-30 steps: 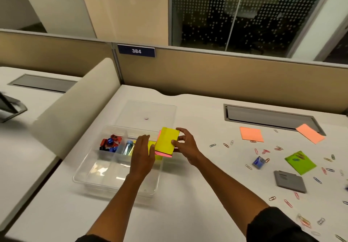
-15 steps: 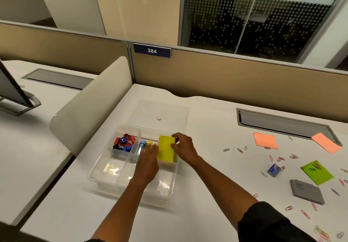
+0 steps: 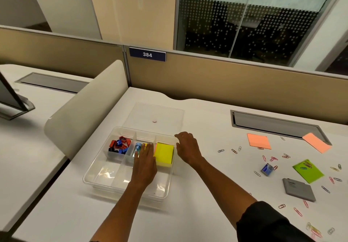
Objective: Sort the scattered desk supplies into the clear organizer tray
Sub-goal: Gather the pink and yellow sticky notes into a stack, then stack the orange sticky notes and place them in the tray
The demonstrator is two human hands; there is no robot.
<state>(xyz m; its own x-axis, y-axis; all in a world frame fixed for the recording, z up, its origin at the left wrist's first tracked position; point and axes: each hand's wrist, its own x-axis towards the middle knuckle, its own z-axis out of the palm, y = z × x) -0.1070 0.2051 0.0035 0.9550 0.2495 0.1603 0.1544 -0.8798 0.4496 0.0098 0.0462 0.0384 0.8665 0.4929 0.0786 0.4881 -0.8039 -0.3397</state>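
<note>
My left hand [image 3: 144,163] flat, palm down, fingers straight and together, pointing away from me. My right hand [image 3: 186,147] just beside it, apart, palm down, fingers loosely bent and spread, holding nothing. Both forearms bare, stretched forward; dark sleeve at right elbow.

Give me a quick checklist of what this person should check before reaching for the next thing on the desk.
1. Yellow sticky pad lies flat in the right rear compartment of the organizer tray: ok.
2. Right hand holds nothing, just outside the tray's right wall: ok.
3. Left hand holds nothing, fingers straight over the tray beside the pad: ok.
4. Front compartments have room: ok.
5. Desk cleared: not ok; orange pad, green pad and paper clips remain out.
6. Whether the left hand touches the pad: cannot tell.
</note>
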